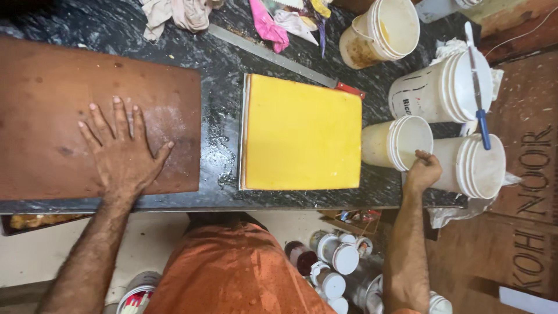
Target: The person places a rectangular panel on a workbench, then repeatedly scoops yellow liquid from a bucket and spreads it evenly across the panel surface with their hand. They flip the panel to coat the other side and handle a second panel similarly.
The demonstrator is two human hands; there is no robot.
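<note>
Our left hand (pixel 123 152) lies flat, fingers spread, on a brown wooden board (pixel 52 116) at the counter's left end. Our right hand (pixel 424 170) curls closed around the rim of a small white bucket (pixel 401 142), just right of a yellow slab cake (pixel 302 132). We judge the bucket light, stiff, perhaps greasy; its rim offers the surest grip.

A dark speckled stone counter (pixel 221 64) carries a yellow rectangular slab (pixel 301 134) at its middle. Left of the slab lies a brown board (pixel 46 104). Right of it stand white buckets (pixel 444 90). Behind it lies a long knife (pixel 285 58), with crumpled cloths (pixel 180 13).
</note>
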